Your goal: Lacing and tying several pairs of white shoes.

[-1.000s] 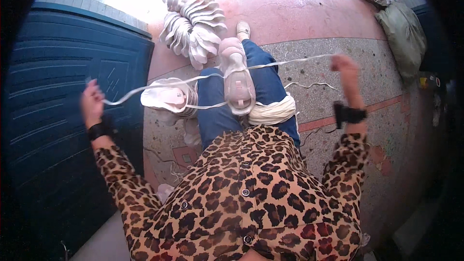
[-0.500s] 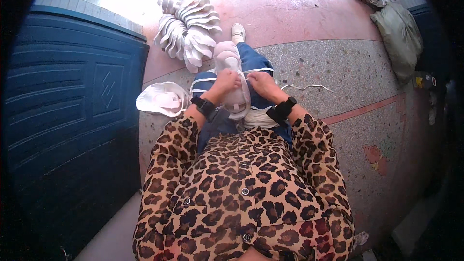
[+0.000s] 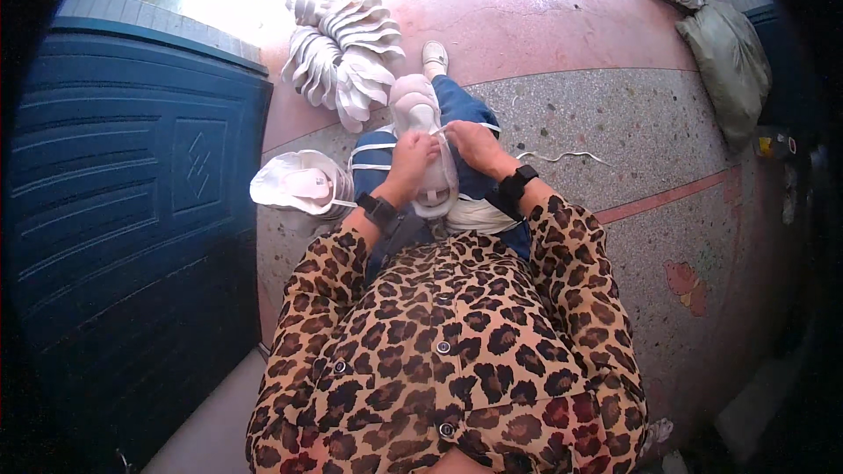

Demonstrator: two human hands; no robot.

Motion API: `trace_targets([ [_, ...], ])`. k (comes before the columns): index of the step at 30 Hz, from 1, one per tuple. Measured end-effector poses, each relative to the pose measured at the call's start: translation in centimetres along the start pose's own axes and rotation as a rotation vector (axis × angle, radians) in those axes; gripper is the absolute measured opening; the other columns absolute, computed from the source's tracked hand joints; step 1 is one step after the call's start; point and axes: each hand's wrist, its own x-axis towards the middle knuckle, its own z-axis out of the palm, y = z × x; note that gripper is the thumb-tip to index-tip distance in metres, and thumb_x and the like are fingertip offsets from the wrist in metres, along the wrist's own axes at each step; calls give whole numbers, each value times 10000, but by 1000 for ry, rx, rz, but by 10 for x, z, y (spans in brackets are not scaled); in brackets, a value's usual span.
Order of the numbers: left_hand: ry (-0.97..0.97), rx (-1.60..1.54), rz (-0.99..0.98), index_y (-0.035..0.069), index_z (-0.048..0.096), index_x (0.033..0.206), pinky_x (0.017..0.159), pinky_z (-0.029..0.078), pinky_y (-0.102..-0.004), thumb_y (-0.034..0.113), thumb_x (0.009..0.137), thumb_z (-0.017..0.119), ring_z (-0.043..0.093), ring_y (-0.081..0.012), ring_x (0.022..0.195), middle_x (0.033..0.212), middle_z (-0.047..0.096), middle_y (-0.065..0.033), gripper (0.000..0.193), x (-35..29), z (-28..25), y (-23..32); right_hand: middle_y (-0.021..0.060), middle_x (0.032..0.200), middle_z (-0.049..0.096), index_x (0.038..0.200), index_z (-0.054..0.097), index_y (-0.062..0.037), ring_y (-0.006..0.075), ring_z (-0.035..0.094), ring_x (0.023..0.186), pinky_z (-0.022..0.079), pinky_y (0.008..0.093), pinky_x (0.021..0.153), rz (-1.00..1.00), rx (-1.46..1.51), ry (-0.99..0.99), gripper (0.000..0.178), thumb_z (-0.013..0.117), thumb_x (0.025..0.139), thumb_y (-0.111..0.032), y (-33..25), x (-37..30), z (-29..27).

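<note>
A pale pinkish-white shoe upper point(image 3: 436, 177) lies lengthwise across my lap, its rounded toe pointing away from me. My left hand point(image 3: 414, 158) is closed over its left side, fingertips at the middle opening. Close beside it, my right hand point(image 3: 479, 146) pinches a thin white lace point(image 3: 442, 131) at the upper's right edge. The fingertips of both hands nearly meet there, and part of the lace is hidden under them. More white lace crosses my blue trouser legs, and a loose end point(image 3: 566, 156) trails over the floor on the right.
Several nested white shoe uppers point(image 3: 303, 183) sit on the floor at my left. Farther off lies a large fanned pile of white shoe pieces point(image 3: 342, 57). A bundle of white cord point(image 3: 481, 215) rests in my lap. Left stands a blue door point(image 3: 132, 167); right, a full sack point(image 3: 727, 70).
My right hand has moved left and slightly up, closing the gap to my left hand. The lace span between them is shorter. The shoe upper stays in place.
</note>
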Motion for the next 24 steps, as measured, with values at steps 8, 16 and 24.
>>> trace_targets([
  [8,-35,0,-18,17,537,1102,856,536,-284,184,1032,502,659,-177,982,1105,657,-112,184,-1,0,3,218,991,668,992,659,-26,394,651,936,522,467,793,-166,-180,-99,158,550,906,-101,2,1,-5],
  [16,-43,15,-15,23,537,1107,841,531,-271,181,1033,512,656,-167,981,1097,661,-102,176,2,-4,-1,194,940,634,934,641,-21,388,668,849,555,447,734,-112,-297,-97,114,570,856,-64,-18,0,-18],
  [24,-41,50,41,35,554,1071,820,525,-272,179,1031,530,649,-144,936,1038,666,-69,152,12,-11,-14,172,913,642,858,671,-39,348,677,822,558,440,703,-199,-493,-129,94,602,831,-96,-27,18,-12],
])
